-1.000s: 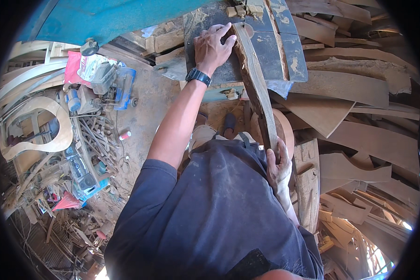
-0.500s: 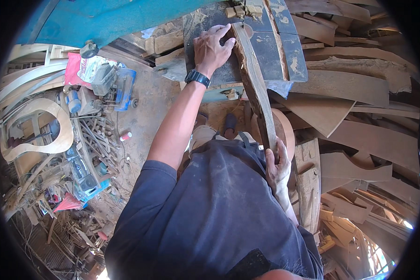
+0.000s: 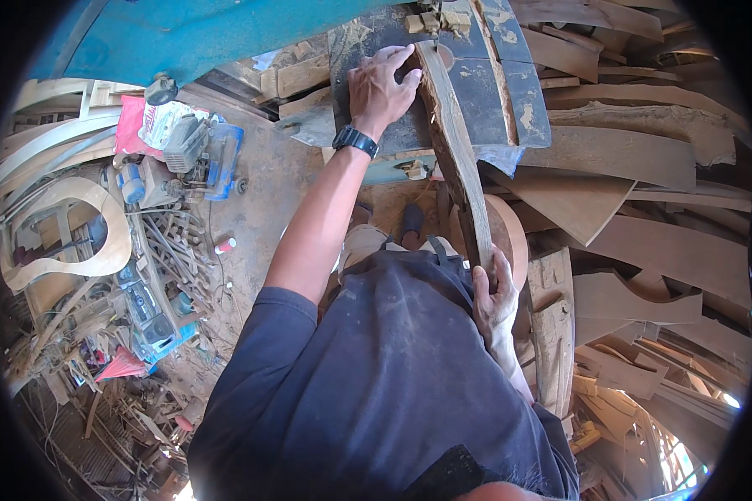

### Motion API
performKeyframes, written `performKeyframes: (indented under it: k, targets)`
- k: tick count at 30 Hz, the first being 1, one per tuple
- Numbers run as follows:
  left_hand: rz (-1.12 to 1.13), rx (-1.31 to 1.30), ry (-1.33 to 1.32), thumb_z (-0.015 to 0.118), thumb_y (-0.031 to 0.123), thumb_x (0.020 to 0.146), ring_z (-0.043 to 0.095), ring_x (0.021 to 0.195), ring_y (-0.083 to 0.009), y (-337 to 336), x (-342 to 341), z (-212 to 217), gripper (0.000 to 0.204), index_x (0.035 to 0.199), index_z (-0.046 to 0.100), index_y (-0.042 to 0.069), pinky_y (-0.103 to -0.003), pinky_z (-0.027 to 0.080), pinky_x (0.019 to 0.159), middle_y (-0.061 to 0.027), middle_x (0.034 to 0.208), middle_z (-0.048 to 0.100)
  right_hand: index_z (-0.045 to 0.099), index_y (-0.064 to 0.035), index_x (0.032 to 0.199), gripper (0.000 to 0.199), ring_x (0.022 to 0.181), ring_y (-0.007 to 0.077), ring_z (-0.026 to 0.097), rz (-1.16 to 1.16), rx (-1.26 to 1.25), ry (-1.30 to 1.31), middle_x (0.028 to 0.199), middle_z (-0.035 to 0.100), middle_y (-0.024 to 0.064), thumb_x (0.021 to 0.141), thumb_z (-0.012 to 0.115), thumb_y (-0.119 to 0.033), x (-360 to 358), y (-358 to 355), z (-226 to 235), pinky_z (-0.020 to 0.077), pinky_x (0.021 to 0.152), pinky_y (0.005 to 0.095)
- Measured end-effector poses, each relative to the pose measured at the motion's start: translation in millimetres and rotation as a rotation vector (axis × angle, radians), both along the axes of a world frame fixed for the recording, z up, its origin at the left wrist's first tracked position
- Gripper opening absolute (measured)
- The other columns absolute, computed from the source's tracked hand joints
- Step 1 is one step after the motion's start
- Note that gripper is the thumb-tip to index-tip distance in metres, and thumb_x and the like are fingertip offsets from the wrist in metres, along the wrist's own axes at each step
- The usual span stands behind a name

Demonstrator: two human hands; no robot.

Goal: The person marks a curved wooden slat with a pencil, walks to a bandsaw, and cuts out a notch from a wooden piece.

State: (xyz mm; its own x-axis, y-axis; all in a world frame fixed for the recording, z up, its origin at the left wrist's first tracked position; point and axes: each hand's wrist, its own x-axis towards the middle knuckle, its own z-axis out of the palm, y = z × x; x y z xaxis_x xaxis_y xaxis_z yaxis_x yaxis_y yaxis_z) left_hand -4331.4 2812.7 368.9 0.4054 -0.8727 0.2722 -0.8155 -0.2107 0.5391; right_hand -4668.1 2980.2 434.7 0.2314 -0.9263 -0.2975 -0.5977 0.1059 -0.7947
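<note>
A long, rough-edged wooden plank (image 3: 453, 134) lies with its far end on a dark metal saw table (image 3: 376, 113), right by the blade guide (image 3: 437, 23). Its near end reaches back over the table's edge toward my body. My left hand (image 3: 382, 88), with a dark watch on the wrist, rests at the plank's left side. Its fingers are spread, the tips touching or close to the wood near the far end. At my right side, my right hand (image 3: 496, 296) grips the plank's near end, thumb on top and fingers along the right side.
A teal machine housing (image 3: 217, 37) spans the upper left. Curved wooden offcuts (image 3: 643, 154) are heaped along the right. At left, a guitar-shaped wooden frame (image 3: 109, 225), a power tool (image 3: 188, 142) and scattered sticks lie on the floor. A round wooden piece (image 3: 510, 230) sits under the plank.
My right hand and the plank's near end have shifted very slightly left. My left hand stays almost in the same place.
</note>
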Motion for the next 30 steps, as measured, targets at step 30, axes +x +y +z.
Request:
performKeyframes:
  k: [30]
  targets:
    - [-0.019,-0.001,-0.001,0.066,0.039,0.091,0.058,0.125,-0.0307,1.8,1.1,-1.5,0.052,0.139,0.062,0.021,-0.048,0.039,0.108,0.0011,0.146,0.060,0.055,-0.0011,0.141,0.047,0.108,0.0318,0.071,0.004,-0.061,0.013,0.123,0.070,0.0236,0.098,0.062,-0.018,2.8,-2.9,-4.4,0.0530,0.096,0.0386]
